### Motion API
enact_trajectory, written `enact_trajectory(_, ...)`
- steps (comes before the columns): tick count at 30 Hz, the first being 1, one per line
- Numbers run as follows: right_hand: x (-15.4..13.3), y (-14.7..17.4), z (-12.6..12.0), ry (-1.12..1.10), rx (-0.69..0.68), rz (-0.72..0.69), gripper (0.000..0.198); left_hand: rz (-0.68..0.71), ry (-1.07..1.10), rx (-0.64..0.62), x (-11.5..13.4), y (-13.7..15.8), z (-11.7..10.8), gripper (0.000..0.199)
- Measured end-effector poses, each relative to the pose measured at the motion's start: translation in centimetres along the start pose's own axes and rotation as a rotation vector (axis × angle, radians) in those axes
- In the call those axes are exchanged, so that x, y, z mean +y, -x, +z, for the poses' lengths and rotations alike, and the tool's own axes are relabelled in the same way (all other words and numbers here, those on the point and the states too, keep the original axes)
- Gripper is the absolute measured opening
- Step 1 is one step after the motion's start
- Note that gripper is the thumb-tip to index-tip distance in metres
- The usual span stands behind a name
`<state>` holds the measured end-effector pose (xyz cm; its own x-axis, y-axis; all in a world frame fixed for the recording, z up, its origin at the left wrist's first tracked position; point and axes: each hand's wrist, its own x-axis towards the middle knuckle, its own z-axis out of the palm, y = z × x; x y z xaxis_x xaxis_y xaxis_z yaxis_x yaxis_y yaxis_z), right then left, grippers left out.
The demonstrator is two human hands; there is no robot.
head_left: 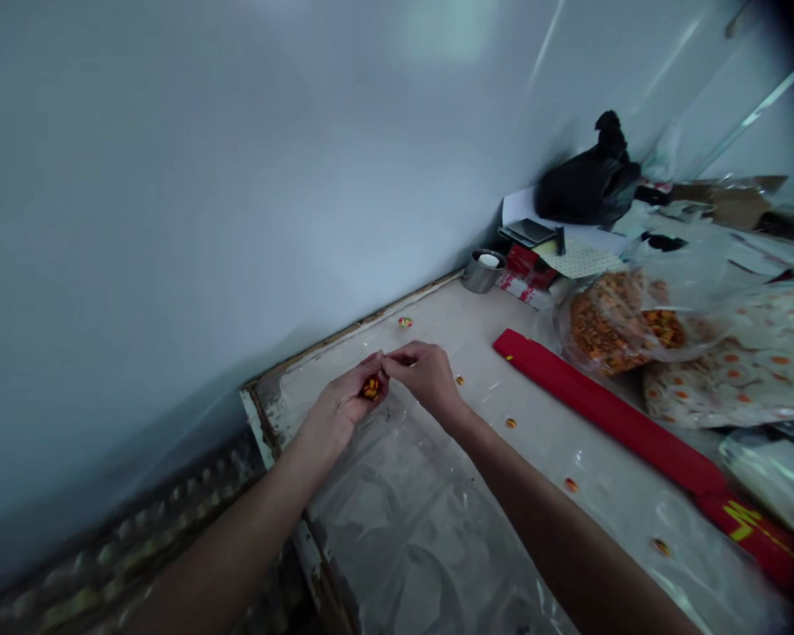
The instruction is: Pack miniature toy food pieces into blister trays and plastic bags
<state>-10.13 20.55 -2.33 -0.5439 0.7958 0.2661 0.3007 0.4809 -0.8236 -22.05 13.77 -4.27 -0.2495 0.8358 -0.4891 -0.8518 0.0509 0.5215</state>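
My left hand [359, 391] is cupped closed around several small orange and yellow pieces [371, 387], which show in the curl of its fingers. My right hand [424, 375] meets it at the fingertips, thumb and forefinger pinched together; whatever lies in that pinch is too small to name. Below and to the right, similar small orange pieces lie spaced out in a line on the pale tabletop, one of them [512, 423] right of my right wrist. Beyond the hands, near the wall, lies a small red, yellow and green item [405, 323].
A long red strip [595, 401] with yellow marks lies to the right. Past it are a clear bag of orange pieces [609, 326] and a white bag with orange spots [741, 357]. A metal cup [483, 272] and black plastic bag [588, 185] stand by the wall [238, 176].
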Motion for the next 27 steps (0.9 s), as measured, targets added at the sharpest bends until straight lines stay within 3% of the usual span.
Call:
enact_trajectory(4, 0.0, -0.9, 0.0, 0.096, 0.029, -0.025, 0.013, 0.003, 0.105, 0.082, 0.0, -0.3, 1.3, 0.013)
enact_trajectory(8, 1.9, -5.8, -0.9, 0.099, 0.104, -0.017, 0.016, 0.003, 0.184, 0.141, 2.2, 0.4, 1.9, 0.011)
enact_trajectory(11, 4.1, -10.5, -1.0, 0.365, 0.14, -0.013, 0.017, 0.02, 0.231, 0.147, 4.7, 2.0, 0.3, 0.016)
enact_trajectory(14, 5.7, -13.5, -0.1, 0.665, -0.018, -0.085, 0.02, 0.081, 0.309, 0.148, 7.0, 3.8, -2.3, 0.027)
enact_trajectory(20, 6.3, -13.4, 2.0, 0.786, -0.198, -0.192, 0.023, 0.256, 0.364, 0.032, 9.0, 5.1, -6.1, 0.042)
enact_trajectory(27, 6.0, -14.9, 2.3, 0.795, -0.141, -0.059, 0.019, 0.234, 0.365, -0.024, 7.8, 3.6, -6.0, 0.043)
